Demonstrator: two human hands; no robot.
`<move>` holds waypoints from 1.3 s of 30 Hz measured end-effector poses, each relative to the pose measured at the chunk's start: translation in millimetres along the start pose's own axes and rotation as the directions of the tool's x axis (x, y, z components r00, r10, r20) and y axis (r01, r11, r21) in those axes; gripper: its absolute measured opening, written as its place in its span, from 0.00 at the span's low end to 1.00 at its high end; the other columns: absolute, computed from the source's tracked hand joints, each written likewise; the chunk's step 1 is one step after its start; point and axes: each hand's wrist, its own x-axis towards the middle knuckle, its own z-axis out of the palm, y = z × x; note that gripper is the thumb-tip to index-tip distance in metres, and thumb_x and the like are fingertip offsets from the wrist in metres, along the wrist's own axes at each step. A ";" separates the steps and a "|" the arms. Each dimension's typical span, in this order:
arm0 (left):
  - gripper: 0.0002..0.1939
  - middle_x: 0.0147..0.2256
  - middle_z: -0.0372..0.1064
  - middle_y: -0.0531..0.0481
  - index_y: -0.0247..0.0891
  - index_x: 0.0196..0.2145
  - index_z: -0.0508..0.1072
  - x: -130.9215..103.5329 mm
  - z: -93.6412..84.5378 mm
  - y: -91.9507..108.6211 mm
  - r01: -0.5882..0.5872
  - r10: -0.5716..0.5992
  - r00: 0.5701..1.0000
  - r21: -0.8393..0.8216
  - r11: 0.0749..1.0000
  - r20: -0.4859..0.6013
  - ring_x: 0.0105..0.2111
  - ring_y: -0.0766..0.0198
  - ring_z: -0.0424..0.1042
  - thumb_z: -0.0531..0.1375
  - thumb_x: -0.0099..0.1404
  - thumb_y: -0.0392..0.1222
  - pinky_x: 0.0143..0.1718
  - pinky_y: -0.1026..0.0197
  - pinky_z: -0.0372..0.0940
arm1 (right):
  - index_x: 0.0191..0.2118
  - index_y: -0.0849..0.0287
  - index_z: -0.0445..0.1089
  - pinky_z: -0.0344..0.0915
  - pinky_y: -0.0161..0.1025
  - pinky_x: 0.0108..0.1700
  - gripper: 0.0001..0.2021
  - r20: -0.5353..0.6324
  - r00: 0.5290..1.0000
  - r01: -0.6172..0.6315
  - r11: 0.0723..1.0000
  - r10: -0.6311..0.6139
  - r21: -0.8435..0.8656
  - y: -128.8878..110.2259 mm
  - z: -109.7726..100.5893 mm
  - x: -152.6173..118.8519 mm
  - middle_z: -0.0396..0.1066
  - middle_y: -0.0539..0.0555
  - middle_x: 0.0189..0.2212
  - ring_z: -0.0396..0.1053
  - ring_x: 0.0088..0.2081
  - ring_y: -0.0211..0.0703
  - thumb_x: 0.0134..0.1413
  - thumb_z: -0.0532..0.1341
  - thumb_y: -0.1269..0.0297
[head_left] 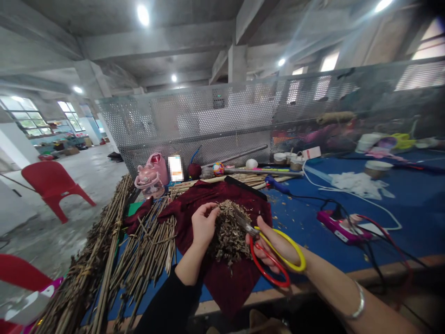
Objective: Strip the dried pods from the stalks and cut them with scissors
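My right hand [268, 245] is closed around the scissors [247, 227], which have one yellow and one red handle. Their blades point up and left into a heap of dried, cut plant bits [227, 236]. At the heap's left side, my left hand [204, 224] has thumb and fingers drawn together; whatever is between them is too small to make out. Under the heap lies a dark red cloth [231, 290], spread over the blue table top [295, 222]. Cut dry stems [149, 243] lie left of the cloth.
Long bundles of dried plants [99, 246] run along the table's left edge. A pink jug [157, 167], a lit phone [175, 168] and several sticks stand or lie at the back before a perforated metal screen [187, 116]. A purple power strip [342, 227] with cables is at right.
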 end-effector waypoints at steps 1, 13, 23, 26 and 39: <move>0.09 0.30 0.73 0.48 0.34 0.32 0.74 -0.2 -0.2 -0.1 -0.021 0.022 0.999 0.014 1.000 -0.028 0.31 0.64 0.71 0.61 0.54 0.41 0.37 0.62 0.65 | 0.37 0.58 0.62 0.55 0.25 0.09 0.32 0.037 0.999 -0.006 1.000 0.006 0.018 -0.4 0.3 -4.6 0.56 0.44 0.13 0.54 0.10 0.30 0.52 0.35 0.35; 0.06 0.31 0.73 0.49 0.37 0.31 0.75 -9.3 2.3 5.9 -0.220 0.217 0.976 0.097 0.971 0.033 0.33 0.64 0.71 0.60 0.56 0.38 0.39 0.62 0.64 | 0.32 0.58 0.61 0.46 0.22 0.07 0.28 0.031 0.998 -0.054 0.999 0.053 0.006 -2.2 3.0 3.8 0.51 0.41 0.11 0.44 0.08 0.26 0.53 0.41 0.37; 0.06 0.31 0.74 0.49 0.36 0.31 0.75 -6.0 2.6 -0.6 -0.155 0.154 0.988 0.095 0.983 0.018 0.32 0.64 0.71 0.60 0.55 0.39 0.39 0.62 0.64 | 0.31 0.58 0.61 0.44 0.22 0.07 0.26 -0.020 0.999 -0.034 0.999 0.034 -0.009 -0.5 6.4 0.1 0.48 0.40 0.10 0.41 0.08 0.25 0.55 0.41 0.39; 0.06 0.31 0.74 0.49 0.37 0.31 0.75 -6.7 2.7 -0.5 -0.162 0.160 0.987 0.092 0.982 0.031 0.33 0.64 0.71 0.60 0.55 0.39 0.38 0.62 0.64 | 0.31 0.58 0.60 0.43 0.22 0.07 0.25 -0.036 0.999 -0.011 1.000 0.011 -0.004 1.6 7.3 1.3 0.48 0.40 0.11 0.40 0.08 0.25 0.56 0.41 0.40; 0.08 0.31 0.75 0.48 0.36 0.31 0.77 -9.4 4.9 3.4 -0.078 0.074 0.996 0.059 0.995 0.058 0.32 0.63 0.71 0.61 0.53 0.40 0.37 0.62 0.65 | 0.33 0.57 0.60 0.48 0.22 0.07 0.27 -0.016 1.000 -0.007 1.000 0.007 -0.021 -0.3 16.9 3.8 0.51 0.41 0.12 0.44 0.08 0.26 0.54 0.41 0.38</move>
